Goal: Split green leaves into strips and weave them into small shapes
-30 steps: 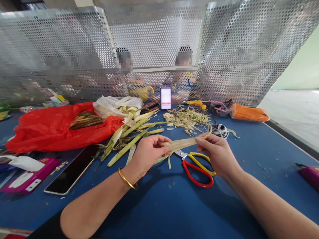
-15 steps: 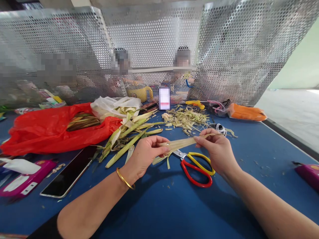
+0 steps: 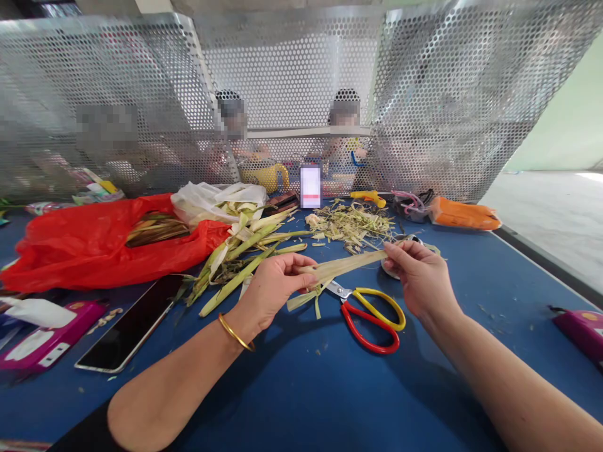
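Note:
A pale, dried corn husk strip (image 3: 351, 263) is stretched between my two hands above the blue table. My left hand (image 3: 277, 285) pinches its wide end between thumb and fingers. At the narrow end, my right hand (image 3: 419, 273) is closed with thumb against forefinger. Scissors (image 3: 372, 314) with one red and one yellow handle lie just below the strip, their blades partly hidden by it and a loose husk scrap (image 3: 304, 300). Left of my left hand is a heap of green-yellow husks (image 3: 245, 251). A roll of white tape or cord (image 3: 390, 269) sits partly behind my right hand.
Shredded husk bits (image 3: 353, 223) are piled ahead. A red plastic bag (image 3: 94, 245), a white bag (image 3: 198, 201) and a dark phone (image 3: 132, 326) lie left. An upright phone (image 3: 310, 186) leans near the perforated metal screen (image 3: 292, 69), with people behind it. An orange packet (image 3: 464, 213) lies right.
My right hand has moved a little to the right along the husk strip, so a longer piece shows between my hands. My left hand stays nearly in place.

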A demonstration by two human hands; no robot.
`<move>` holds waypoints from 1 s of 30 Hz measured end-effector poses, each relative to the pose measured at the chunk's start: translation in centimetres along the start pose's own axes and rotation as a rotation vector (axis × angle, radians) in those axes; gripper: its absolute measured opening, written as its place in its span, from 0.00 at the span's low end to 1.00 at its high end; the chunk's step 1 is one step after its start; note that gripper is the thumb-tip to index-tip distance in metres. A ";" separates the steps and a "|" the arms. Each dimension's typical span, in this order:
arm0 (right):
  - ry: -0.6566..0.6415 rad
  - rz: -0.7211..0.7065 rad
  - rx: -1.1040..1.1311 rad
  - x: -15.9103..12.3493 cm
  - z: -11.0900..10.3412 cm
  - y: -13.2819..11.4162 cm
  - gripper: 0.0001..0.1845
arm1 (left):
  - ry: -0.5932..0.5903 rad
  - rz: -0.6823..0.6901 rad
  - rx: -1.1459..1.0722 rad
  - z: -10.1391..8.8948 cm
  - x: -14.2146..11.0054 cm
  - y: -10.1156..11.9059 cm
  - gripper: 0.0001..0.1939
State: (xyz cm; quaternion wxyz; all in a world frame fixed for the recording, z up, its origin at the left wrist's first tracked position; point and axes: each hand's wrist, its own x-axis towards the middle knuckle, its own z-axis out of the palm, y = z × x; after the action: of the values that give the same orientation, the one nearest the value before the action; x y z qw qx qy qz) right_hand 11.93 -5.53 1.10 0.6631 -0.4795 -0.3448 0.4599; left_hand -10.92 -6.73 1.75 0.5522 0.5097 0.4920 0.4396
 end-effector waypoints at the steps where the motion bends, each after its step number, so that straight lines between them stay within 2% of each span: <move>1: 0.001 -0.018 0.006 0.0 0.0 0.0 0.18 | 0.007 0.005 -0.006 0.0 0.0 -0.1 0.13; 8: 0.021 -0.035 0.039 0.5 -0.2 0.0 0.17 | 0.018 0.031 -0.001 -0.1 0.1 -0.4 0.14; 11: 0.128 -0.095 0.037 1.3 -0.8 -0.3 0.15 | 0.055 0.049 0.017 0.0 0.1 -0.3 0.13; 13: 0.257 -0.302 -0.047 1.4 -1.2 -0.7 0.13 | 0.092 0.097 0.072 0.2 0.1 -0.2 0.13; 15: 0.300 -0.603 -0.274 0.9 -1.3 -1.0 0.13 | 0.113 0.171 0.165 0.4 -0.1 -0.2 0.14; 16: 0.253 -0.748 -0.429 0.5 -1.3 -1.1 0.14 | 0.108 0.215 0.221 0.5 -0.3 -0.2 0.14; 17: 0.150 -0.857 -0.595 -0.1 -1.2 -1.1 0.14 | 0.089 0.256 0.278 0.7 -0.4 -0.2 0.16; 19: -0.145 -0.976 -0.824 -1.3 -0.7 -0.8 0.13 | 0.009 0.309 0.373 0.9 -0.8 -0.2 0.18; 20: -0.297 -0.960 -0.887 -1.7 -0.4 -0.6 0.14 | -0.045 0.318 0.405 1.0 -0.9 -0.3 0.20; 22: -0.532 -0.838 -0.924 -2.4 0.2 -0.1 0.11 | -0.139 0.312 0.436 1.1 -1.2 -0.3 0.22; 24: -0.670 -0.666 -0.892 -2.8 0.6 0.3 0.06 | -0.184 0.295 0.432 1.1 -1.2 -0.3 0.23; 27: -0.726 -0.433 -0.768 -3.1 0.9 0.6 0.09 | -0.194 0.260 0.374 1.1 -1.1 -0.2 0.23; 30: -0.629 -0.241 -0.643 -3.5 1.2 0.5 0.12 | -0.166 0.198 0.219 1.1 -0.8 -0.1 0.23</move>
State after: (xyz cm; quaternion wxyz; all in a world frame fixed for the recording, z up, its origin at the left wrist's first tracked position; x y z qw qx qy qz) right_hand 9.54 -8.35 0.88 0.3926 -0.4546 -0.7074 0.3725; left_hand -9.97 -7.72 1.69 0.4859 0.6474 0.4371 0.3921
